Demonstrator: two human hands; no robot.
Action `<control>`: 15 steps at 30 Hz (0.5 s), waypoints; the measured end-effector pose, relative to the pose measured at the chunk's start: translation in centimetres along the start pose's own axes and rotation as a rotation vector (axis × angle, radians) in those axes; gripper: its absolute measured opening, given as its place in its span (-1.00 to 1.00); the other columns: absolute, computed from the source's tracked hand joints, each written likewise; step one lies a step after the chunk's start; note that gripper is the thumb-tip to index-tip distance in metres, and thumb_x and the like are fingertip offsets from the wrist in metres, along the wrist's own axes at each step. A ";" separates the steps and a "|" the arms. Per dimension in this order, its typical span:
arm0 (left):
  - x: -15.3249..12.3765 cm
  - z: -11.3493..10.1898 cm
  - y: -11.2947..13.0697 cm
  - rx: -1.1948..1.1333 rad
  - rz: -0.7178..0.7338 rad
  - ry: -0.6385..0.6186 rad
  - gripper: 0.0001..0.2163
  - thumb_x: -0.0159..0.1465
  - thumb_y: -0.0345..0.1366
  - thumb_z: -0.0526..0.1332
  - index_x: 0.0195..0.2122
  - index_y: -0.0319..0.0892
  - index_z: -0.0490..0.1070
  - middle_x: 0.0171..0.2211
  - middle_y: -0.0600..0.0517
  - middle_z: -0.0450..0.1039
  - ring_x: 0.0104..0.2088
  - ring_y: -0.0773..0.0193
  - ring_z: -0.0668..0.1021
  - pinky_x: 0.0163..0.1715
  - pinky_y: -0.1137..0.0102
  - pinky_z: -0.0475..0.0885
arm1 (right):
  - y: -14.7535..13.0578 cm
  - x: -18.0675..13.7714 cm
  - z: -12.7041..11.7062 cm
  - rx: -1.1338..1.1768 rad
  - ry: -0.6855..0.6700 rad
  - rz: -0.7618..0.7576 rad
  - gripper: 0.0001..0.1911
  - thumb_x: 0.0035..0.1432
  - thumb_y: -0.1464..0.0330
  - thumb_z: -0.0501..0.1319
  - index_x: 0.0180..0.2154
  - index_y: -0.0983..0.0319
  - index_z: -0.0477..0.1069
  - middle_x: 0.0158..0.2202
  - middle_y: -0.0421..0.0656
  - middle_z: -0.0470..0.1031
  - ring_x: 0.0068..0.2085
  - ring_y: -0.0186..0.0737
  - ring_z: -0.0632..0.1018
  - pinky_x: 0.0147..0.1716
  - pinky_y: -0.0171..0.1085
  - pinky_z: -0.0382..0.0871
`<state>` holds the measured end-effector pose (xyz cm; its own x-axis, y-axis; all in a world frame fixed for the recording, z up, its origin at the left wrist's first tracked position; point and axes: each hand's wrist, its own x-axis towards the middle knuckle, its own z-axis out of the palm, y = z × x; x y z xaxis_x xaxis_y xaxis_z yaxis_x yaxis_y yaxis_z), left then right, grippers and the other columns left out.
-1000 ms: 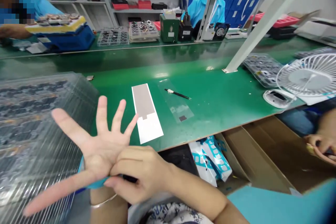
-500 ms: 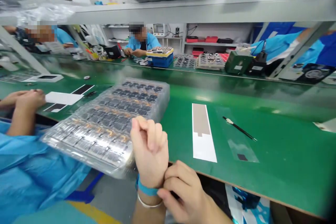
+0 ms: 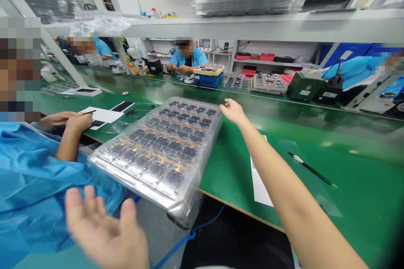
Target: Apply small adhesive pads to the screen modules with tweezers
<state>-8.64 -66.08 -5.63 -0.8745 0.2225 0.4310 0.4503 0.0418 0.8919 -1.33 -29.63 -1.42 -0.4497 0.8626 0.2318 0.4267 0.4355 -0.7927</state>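
A stack of clear plastic trays [image 3: 164, 151] filled with small dark parts lies on the green bench, its near end overhanging the bench edge. My right hand [image 3: 232, 112] reaches out to the stack's far right corner, fingers loosely curled beside it, holding nothing. My left hand [image 3: 105, 231] hovers low in front of the stack's near end, palm up, fingers spread and a little blurred, not touching it.
A white and grey strip [image 3: 260, 180] and a black pen-like tool [image 3: 312, 170] lie on the green bench [image 3: 362, 201] to the right. A co-worker in a blue gown [image 3: 38, 185] sits close on the left, hands on paper sheets. More people work across the far bench.
My right hand left my left wrist and stretched forward to the stack's far corner. My left hand opened from a fist and dropped below the stack's near end. The view shifted slightly.
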 end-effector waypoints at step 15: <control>3.3 1.1 1.8 0.245 -0.111 -0.011 -0.19 0.36 -0.11 0.09 0.44 -0.42 -0.34 0.47 -0.25 -0.52 0.44 -0.05 -0.34 0.39 0.10 -0.41 | -2.2 4.3 0.8 0.280 0.022 0.023 -0.87 0.29 0.38 0.23 -0.16 0.31 0.48 -0.20 -0.14 0.58 -0.16 -0.24 0.60 -0.14 -0.17 0.54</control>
<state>-10.52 -64.24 -2.71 -0.9196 0.2135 0.3299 0.3831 0.3007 0.8734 -4.81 -27.11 0.84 -0.4241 0.8781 0.2216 0.2021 0.3303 -0.9220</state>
